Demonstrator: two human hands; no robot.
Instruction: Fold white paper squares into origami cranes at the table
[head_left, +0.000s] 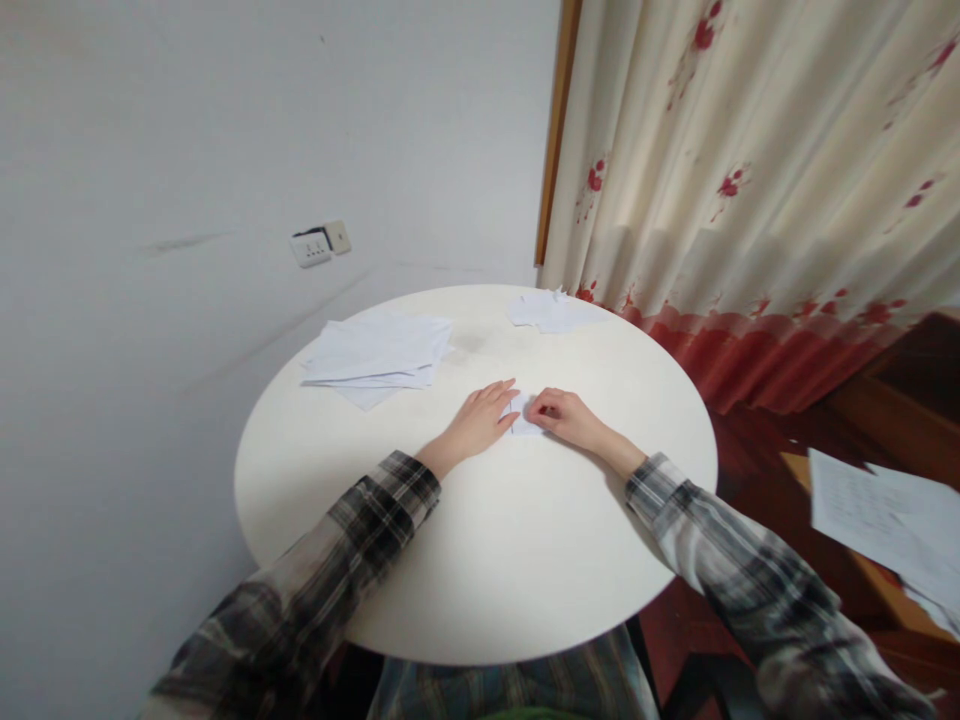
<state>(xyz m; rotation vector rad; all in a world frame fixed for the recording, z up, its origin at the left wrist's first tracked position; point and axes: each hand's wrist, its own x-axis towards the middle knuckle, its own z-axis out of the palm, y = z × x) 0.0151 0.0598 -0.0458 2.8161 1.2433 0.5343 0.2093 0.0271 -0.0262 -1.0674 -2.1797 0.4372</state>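
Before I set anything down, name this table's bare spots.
Most room: the near part of the white table, between the left sleeve and right sleeve. Smaller patches: between the left sleeve and the paper stack; between the right hand and the loose papers. Crowded: the middle, where left hand and right hand partly cover a small sheet.

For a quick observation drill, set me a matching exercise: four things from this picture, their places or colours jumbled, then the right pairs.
Things
1. Small paper
2. Large paper stack
3. Curtain
4. Socket

Places or colours
A. Cream with red flowers and a red lower band
B. On the wall
C. Between the left hand and right hand
D. On the far left part of the table

Pairs: 1-C, 2-D, 3-A, 4-B
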